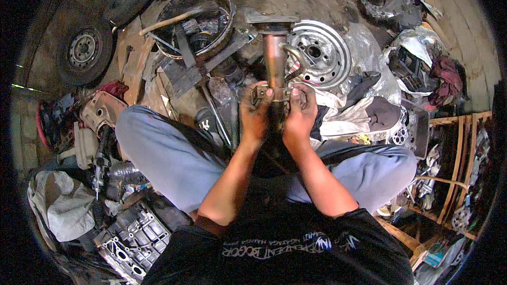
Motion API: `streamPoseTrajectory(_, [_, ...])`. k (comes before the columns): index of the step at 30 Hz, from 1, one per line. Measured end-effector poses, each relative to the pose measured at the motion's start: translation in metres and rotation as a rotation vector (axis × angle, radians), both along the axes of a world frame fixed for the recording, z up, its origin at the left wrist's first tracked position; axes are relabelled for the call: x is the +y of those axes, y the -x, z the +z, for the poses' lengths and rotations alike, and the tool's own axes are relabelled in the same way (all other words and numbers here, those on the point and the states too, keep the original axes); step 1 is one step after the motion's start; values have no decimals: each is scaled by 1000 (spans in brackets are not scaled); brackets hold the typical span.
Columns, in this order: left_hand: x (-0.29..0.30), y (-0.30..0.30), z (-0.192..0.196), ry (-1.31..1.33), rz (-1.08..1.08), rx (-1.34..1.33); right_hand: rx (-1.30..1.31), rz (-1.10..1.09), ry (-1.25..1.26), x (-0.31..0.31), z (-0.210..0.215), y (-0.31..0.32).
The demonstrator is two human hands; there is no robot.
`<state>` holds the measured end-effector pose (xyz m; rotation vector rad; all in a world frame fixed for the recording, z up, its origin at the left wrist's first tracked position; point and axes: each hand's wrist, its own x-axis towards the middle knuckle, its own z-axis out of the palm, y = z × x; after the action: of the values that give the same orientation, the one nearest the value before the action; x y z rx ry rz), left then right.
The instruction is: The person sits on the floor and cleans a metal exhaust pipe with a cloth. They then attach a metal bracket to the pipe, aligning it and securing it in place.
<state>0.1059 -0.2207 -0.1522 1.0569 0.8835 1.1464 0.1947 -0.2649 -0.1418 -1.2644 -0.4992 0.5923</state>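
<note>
Between my knees I hold a suspension strut point(274, 62), a copper-coloured metal tube standing roughly upright. A wide, dirty spring seat point(272, 19) caps its far end, and a curved metal arm point(297, 58) juts out on the right. My left hand point(255, 113) is closed on the bracket point(261, 95) at the tube's near end, thumb pressed on the metal. From the other side my right hand point(300, 111) grips the same bracket area. Whatever lies below the bracket is dark and partly hidden by my hands.
Beyond the strut lies a silver wheel rim point(338, 53). A round basin point(227, 24) holding a brush point(203, 10) stands at the far left. Rags point(338, 119) lie by my right knee, a long metal bar point(215, 113) by my left leg, and an engine casting point(137, 240) at the near left.
</note>
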Motion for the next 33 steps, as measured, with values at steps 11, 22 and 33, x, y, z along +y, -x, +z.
streamPoseTrajectory(11, [-4, -2, 12, -58, -26, -77, 320, 81, -8, 0, 3, -11])
streamPoseTrajectory(22, [-4, -2, 1, 2, 67, 44, 195, 78, 104, -2, 13, -4])
streamPoseTrajectory(33, [-9, -7, 20, -31, 248, 138, -182, 17, 65, -10, -6, 38])
